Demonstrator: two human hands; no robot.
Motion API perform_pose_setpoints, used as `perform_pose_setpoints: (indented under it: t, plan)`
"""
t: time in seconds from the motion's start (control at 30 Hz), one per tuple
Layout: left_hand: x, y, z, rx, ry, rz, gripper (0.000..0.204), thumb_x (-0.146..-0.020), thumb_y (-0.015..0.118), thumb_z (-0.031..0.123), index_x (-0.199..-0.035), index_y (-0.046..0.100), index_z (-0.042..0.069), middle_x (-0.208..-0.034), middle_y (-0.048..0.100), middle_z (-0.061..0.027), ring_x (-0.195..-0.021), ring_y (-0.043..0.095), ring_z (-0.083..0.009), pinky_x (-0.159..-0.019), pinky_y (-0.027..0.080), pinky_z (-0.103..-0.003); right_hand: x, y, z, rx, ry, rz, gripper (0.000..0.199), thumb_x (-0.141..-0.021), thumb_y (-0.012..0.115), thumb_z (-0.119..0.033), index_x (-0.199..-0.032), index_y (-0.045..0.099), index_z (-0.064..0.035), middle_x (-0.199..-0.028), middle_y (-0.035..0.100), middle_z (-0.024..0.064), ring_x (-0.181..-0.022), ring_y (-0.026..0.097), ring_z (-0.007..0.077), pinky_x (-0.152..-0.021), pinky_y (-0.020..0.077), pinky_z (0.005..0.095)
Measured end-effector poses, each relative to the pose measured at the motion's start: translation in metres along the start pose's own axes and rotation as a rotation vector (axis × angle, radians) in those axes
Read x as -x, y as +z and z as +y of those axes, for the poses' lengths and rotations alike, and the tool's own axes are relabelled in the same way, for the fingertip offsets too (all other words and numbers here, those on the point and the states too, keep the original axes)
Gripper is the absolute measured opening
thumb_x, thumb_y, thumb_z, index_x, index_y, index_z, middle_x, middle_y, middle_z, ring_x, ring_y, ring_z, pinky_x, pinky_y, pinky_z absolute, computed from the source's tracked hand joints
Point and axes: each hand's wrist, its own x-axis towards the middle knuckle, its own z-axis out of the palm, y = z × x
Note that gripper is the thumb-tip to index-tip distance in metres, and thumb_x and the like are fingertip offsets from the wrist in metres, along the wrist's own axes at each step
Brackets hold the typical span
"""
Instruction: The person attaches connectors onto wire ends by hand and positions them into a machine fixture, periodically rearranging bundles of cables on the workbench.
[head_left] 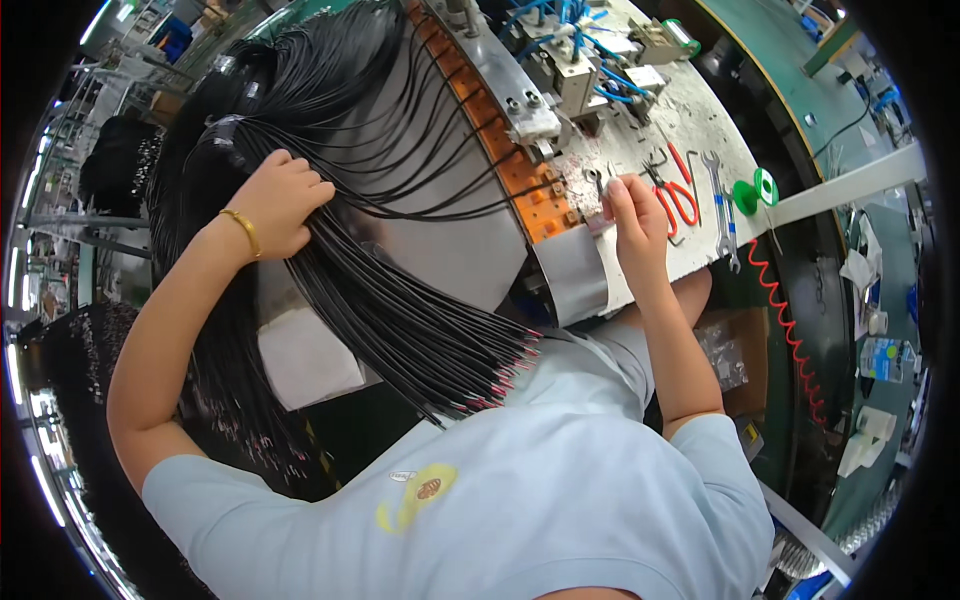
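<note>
A thick bundle of black wires (390, 300) with pink-red stripped tips hangs across a grey stand and fans out toward my chest. My left hand (282, 203), with a gold bracelet on its wrist, has its fingers closed in the upper part of the bundle. My right hand (633, 215) rests at the edge of the white machine table (690, 130) and pinches a thin black wire end next to an orange fixture block (535, 195). A grey machine with blue hoses (575, 55) stands just behind the fixture.
Red-handled pliers (680, 195), two spanners (722, 205) and a green tape roll (758, 188) lie on the white table right of my hand. A red coiled cord (785, 320) hangs below. More black wire bundles (120, 165) hang at the far left.
</note>
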Motion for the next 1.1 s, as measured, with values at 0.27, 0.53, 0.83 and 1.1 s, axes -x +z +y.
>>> perform_pose_setpoints:
  t: [0.27,0.53,0.83,1.1]
  plan:
    - [-0.014,0.042,0.023,-0.078,0.082,0.55,0.012,-0.072,0.063,0.007,-0.083,0.058,0.009,-0.075,0.054,-0.003,-0.075,0.055,-0.0214,-0.073,0.041,-0.035,0.0,0.001,-0.009,-0.056,-0.017,-0.078,0.024,-0.097,0.049,-0.02,-0.082,0.053,-0.0024,-0.067,0.047,-0.0035,-0.062,0.041,0.0031,-0.056,0.034,0.0193]
    - [-0.072,0.008,0.149,0.247,0.45,0.915,0.01,-0.082,0.062,0.015,-0.08,0.058,0.006,-0.063,0.051,-0.0005,-0.054,0.051,-0.0118,-0.047,0.038,-0.024,-0.001,0.002,-0.021,-0.028,0.053,-0.118,0.019,-0.096,0.051,-0.018,-0.089,0.056,-0.0016,-0.075,0.052,-0.0004,-0.071,0.047,0.0058,-0.068,0.0374,0.0207]
    - [-0.12,-0.012,0.104,1.898,-0.196,0.074,0.031,-0.093,0.059,0.032,-0.081,0.061,0.004,-0.059,0.051,0.0035,-0.049,0.044,-0.0044,-0.047,0.036,-0.02,-0.023,0.022,-0.014,0.417,-0.492,-0.205,0.013,-0.09,0.06,-0.013,-0.098,0.06,-0.0019,-0.082,0.06,0.0006,-0.077,0.054,0.0061,-0.069,0.0435,0.0212]
    - [-0.128,-0.015,0.105,1.675,-0.075,0.137,0.025,-0.091,0.063,0.027,-0.077,0.06,0.006,-0.06,0.05,0.0047,-0.05,0.041,-0.0032,-0.047,0.032,-0.02,-0.026,0.019,-0.039,-0.06,0.219,-0.349,0.018,-0.087,0.065,-0.016,-0.093,0.061,-0.0002,-0.083,0.06,0.0009,-0.078,0.054,0.0052,-0.069,0.0428,0.0201]
